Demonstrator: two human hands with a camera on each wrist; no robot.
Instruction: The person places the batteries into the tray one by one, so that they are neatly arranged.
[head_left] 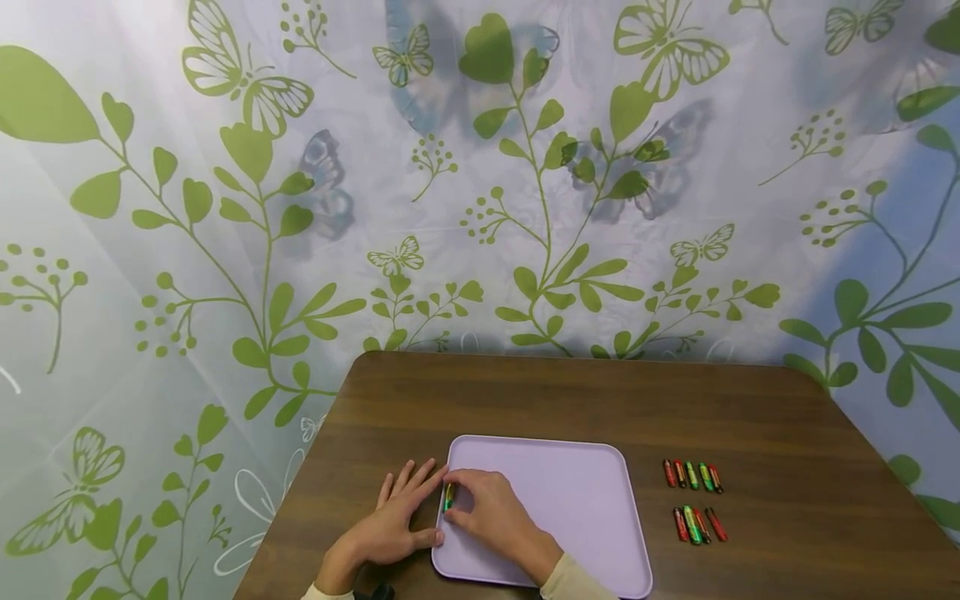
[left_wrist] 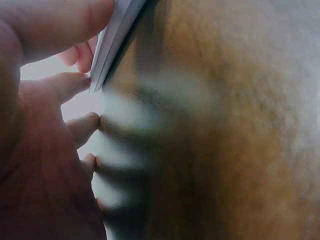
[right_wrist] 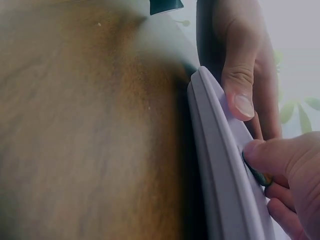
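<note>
A shallow lilac tray [head_left: 555,517] lies on the brown table. At its left side my right hand [head_left: 491,508] pinches a small green battery [head_left: 449,497] between thumb and fingers, just inside the rim. In the right wrist view, the right thumb [right_wrist: 272,156] presses on the battery [right_wrist: 260,175], whose far part is hidden by the fingers. My left hand [head_left: 393,521] rests at the tray's left edge with its fingers spread and straight. The left wrist view shows the left thumb [left_wrist: 65,25] against the tray rim [left_wrist: 117,40].
Right of the tray, red and green batteries lie in two groups, a back row [head_left: 692,475] and a front row [head_left: 697,525]. A curtain [head_left: 525,208] printed with leaves and butterflies hangs behind the table [head_left: 570,396]. A dark object [head_left: 382,592] shows by the left wrist.
</note>
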